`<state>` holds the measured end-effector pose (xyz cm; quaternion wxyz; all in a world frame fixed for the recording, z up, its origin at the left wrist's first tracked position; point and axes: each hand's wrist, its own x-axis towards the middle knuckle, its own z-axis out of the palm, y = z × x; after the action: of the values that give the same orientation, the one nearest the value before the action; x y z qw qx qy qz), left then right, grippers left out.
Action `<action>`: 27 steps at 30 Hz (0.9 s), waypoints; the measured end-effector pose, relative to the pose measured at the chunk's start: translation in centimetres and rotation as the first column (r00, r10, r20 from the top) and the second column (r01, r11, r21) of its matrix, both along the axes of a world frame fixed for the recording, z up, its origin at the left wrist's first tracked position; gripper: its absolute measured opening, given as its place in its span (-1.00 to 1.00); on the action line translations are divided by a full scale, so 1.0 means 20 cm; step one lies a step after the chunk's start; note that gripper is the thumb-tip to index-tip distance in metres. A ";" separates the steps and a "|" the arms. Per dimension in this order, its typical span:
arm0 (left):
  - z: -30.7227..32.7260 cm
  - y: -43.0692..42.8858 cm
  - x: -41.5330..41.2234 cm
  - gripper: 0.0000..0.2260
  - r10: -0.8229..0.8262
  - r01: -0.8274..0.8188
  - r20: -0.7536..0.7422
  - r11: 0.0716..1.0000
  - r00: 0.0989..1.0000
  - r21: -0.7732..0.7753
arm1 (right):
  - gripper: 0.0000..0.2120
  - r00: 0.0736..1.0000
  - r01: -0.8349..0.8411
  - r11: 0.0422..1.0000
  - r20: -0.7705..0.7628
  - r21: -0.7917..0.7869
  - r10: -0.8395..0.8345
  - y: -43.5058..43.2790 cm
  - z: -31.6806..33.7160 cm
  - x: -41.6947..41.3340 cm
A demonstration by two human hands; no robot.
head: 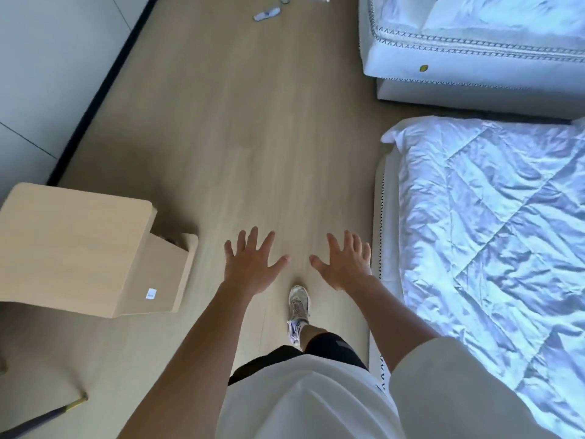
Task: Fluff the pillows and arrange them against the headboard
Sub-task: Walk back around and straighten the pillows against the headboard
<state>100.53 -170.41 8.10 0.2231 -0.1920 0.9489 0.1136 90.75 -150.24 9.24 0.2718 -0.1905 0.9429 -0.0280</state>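
My left hand (251,264) and my right hand (343,263) are stretched out side by side over the wooden floor, palms down, fingers spread, holding nothing. To the right lies a bed (384,236) covered with a white quilted duvet (493,223); my right hand is just left of its edge. A second bed (443,52) stands farther off at the top right, with white bedding (506,14) on it that may be a pillow. No headboard is in view.
A light wooden bedside table (79,248) stands at the left. A white wall with a dark skirting (104,87) runs along the left. Slippers (267,12) lie on the floor at the top. My shoe (299,308) is on the floor between the beds and table.
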 end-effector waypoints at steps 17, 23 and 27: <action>0.04 -0.26 -1.55 -0.22 -0.110 0.111 -0.078 0.994 0.991 0.006 | -0.25 0.987 0.144 0.989 -0.076 -0.025 -0.145 -0.21 0.09 -1.50; 0.00 -0.38 -2.18 -0.21 -0.163 0.164 -0.069 0.986 0.984 0.016 | -0.24 0.975 0.202 0.979 -0.096 0.014 -0.199 -0.28 0.07 -2.06; 0.01 -0.45 -2.59 -0.23 -0.220 0.221 -0.065 0.975 0.973 0.005 | -0.25 0.964 0.250 0.968 -0.098 0.008 -0.248 -0.35 0.09 -2.42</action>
<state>48.74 -179.33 8.36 0.2047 -0.0804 0.9704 0.1000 42.43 -157.16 11.02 0.2224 -0.0689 0.9716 -0.0432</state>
